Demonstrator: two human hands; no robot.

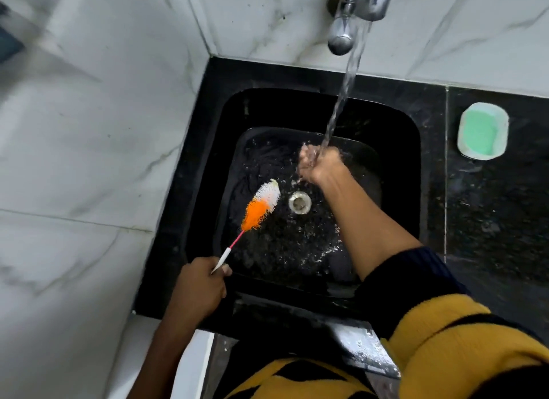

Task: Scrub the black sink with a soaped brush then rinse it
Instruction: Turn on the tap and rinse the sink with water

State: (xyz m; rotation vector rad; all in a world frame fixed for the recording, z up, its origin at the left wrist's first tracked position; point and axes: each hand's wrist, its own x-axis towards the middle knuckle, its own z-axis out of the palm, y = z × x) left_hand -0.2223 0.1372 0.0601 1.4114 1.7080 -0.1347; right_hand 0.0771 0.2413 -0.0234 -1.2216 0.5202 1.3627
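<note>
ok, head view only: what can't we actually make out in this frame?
- Right hand: the falling water stream and splashes blur the fingers; whether it holds anything is unclear.
- Chrome tap: cut off by the top edge.
- Orange-and-white bristle brush: the left hand hides the handle's end; soap on the bristles is too fine to see.
- Black sink: its near wall is hidden by the right forearm.
- Upper left: motion-blurred.

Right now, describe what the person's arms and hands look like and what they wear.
Both hands are bare: no gloves, rings or watch show on the left hand or the right hand, which is wet from the tap's stream. The right arm wears a dark navy sleeve pushed up above the forearm, under a mustard-yellow knit garment with black stripes. The left forearm is bare as far as the frame shows.
</note>
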